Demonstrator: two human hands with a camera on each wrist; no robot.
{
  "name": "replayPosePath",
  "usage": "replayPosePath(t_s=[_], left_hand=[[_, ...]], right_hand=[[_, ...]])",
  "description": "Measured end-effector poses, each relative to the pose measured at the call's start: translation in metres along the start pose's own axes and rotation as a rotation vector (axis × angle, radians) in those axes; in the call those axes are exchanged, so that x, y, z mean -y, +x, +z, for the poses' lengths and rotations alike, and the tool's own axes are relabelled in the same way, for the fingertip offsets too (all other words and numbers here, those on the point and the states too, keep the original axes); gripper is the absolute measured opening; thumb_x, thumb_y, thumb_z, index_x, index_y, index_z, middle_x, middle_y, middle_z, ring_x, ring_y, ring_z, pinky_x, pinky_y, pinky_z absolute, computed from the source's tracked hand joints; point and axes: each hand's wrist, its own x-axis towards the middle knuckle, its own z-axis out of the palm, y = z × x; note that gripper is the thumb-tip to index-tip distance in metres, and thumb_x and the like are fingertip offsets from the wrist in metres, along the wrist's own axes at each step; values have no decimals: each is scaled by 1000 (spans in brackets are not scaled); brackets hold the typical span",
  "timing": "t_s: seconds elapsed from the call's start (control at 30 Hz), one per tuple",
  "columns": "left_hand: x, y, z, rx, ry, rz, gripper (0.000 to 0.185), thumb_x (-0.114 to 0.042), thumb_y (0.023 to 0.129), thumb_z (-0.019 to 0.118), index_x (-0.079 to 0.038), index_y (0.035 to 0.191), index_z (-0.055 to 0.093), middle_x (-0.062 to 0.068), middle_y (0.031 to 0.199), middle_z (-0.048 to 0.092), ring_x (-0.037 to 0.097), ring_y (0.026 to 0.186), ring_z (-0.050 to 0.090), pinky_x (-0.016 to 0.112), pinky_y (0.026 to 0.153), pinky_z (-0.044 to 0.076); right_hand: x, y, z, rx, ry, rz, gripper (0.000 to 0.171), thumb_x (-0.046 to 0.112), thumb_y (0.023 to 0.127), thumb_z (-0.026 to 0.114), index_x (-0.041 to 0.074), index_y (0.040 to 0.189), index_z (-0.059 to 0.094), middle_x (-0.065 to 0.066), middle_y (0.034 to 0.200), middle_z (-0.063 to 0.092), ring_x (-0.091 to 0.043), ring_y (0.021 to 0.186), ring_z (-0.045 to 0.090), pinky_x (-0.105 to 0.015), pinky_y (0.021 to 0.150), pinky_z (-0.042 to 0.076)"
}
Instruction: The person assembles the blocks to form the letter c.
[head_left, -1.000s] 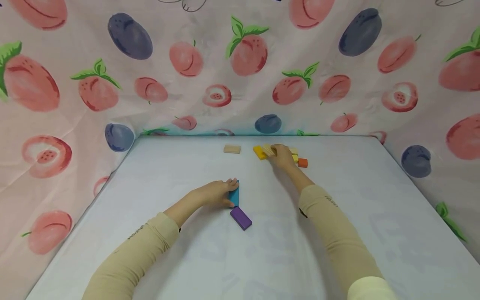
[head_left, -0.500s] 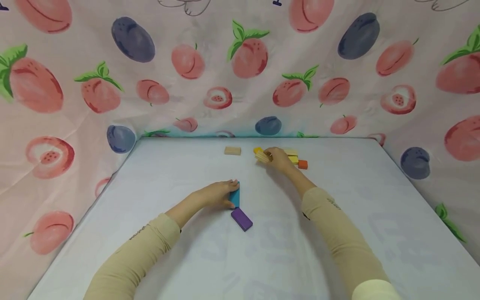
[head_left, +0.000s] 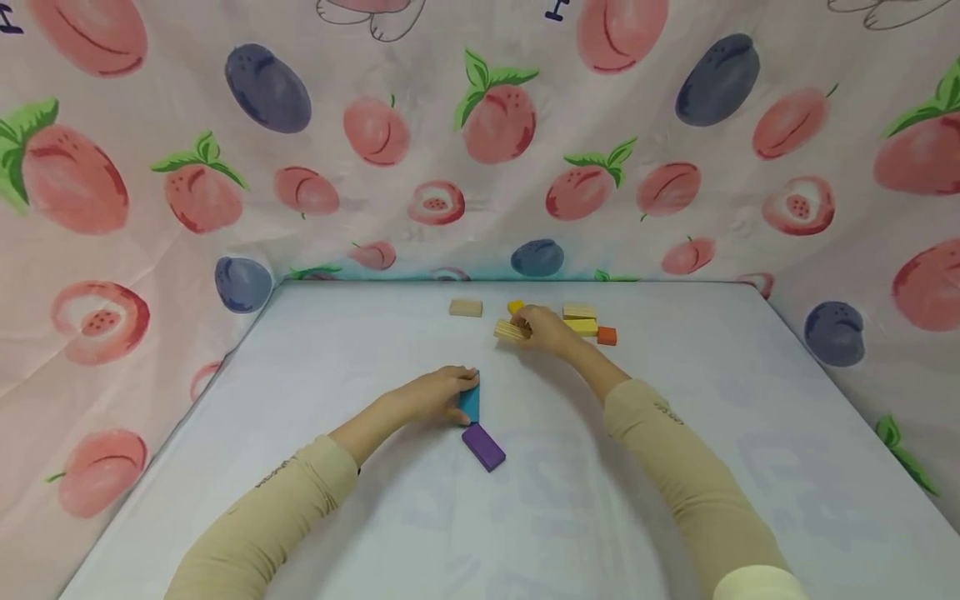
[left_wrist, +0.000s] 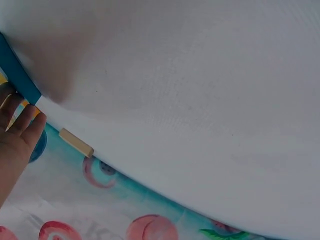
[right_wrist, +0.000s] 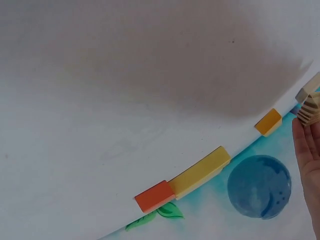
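My left hand holds a blue block lying on the white table, thumb near its front end and fingers near its far end. In the left wrist view, the fingertips touch the edge of the blue block. A purple block lies at an angle just in front of it. My right hand pinches a ridged pale wooden block, also visible as the striped block at the right wrist view's edge. Behind that hand is a partly hidden yellow-orange block.
A plain wooden block lies near the back edge. To the right hand's right are another pale block, a yellow block and an orange-red block, close together. A fruit-print cloth hangs behind the table.
My right hand has taken the ridged block away from beside the yellow-orange block, moving it left and toward me. My left hand stays on the blue block.
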Motion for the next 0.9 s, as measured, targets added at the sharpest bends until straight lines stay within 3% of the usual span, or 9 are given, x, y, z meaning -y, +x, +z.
replayPosePath(t_s=[0.1,0.33,0.53,0.67,0.77,0.9], left_hand=[[1,0,1,1,-5,3,69,-29,86,68,5,139,40,19,150,33,36,139,32,44,115,28],[3,3,-2,15,17,-20,70,-30,86,68,2,141,39,16,151,32,33,139,32,42,115,29],[1,1,1,27,-24,-50,70,-30,87,67,0,142,37,16,152,31,34,139,32,43,113,32],[1,-1,4,21,-20,-60,69,-30,86,67,0,142,38,18,151,32,34,135,39,42,110,36],[0,-1,4,19,-10,-48,69,-30,87,67,1,142,38,19,149,34,33,133,43,41,109,38],[1,0,5,10,-4,-40,68,-30,87,66,1,141,38,19,148,35,32,132,44,41,109,39]], right_hand=[[2,1,2,12,-15,-33,34,2,79,71,-7,111,62,-14,93,62,-22,86,54,-35,81,51],[6,1,4,29,-67,-245,30,-1,80,69,-6,110,64,-15,102,67,-23,88,60,-35,83,52],[14,-3,12,76,-98,-335,30,-2,80,70,-5,109,64,-15,100,66,-21,85,57,-31,79,52],[18,-5,19,89,-179,-405,30,1,79,72,-2,108,65,-14,102,66,-24,91,58,-33,85,52],[19,-5,20,108,-195,-399,31,1,80,71,0,111,64,-13,105,65,-25,97,59,-33,91,52],[18,-5,19,139,-124,-328,32,0,84,68,1,115,62,-12,109,62,-23,100,59,-33,93,52]])
